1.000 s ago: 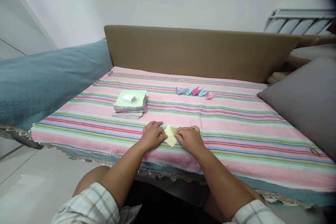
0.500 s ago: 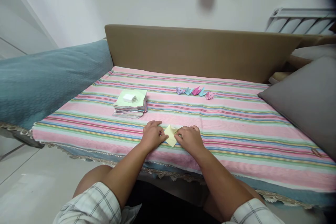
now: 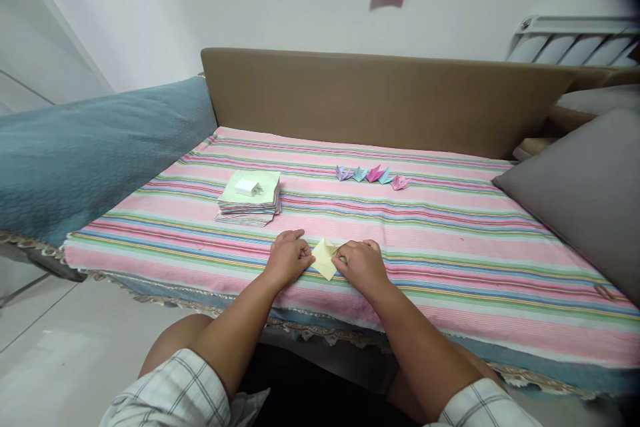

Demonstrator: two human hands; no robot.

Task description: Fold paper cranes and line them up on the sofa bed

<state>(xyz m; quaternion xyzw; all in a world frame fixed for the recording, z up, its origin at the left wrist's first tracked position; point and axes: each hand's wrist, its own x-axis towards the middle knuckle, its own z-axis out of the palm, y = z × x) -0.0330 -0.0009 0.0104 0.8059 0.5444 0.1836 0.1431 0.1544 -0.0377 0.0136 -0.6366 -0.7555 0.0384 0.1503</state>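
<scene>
A small pale yellow sheet of origami paper (image 3: 325, 260), folded into a diamond shape, lies on the striped cloth (image 3: 430, 227) close to the front edge. Its upper part stands slightly raised. My left hand (image 3: 289, 257) is at the left corner, thumb and forefinger closed on the paper's edge, with the other fingers curled over the cloth. On the opposite side, my right hand (image 3: 361, 263) pinches the right corner between thumb and forefinger. The fingertips partly cover both corners.
A stack of square paper sheets (image 3: 250, 207) at the left carries a white charger plug (image 3: 247, 187). Several folded paper figures (image 3: 374, 174) stand in a row farther back. A grey cushion (image 3: 585, 193) lies at the right, and a brown backrest (image 3: 360, 100) runs behind.
My left thumb has slid slightly left, from over the paper to its corner. My right hand keeps its pinch. The view has tilted up a little, showing a pink note on the wall.
</scene>
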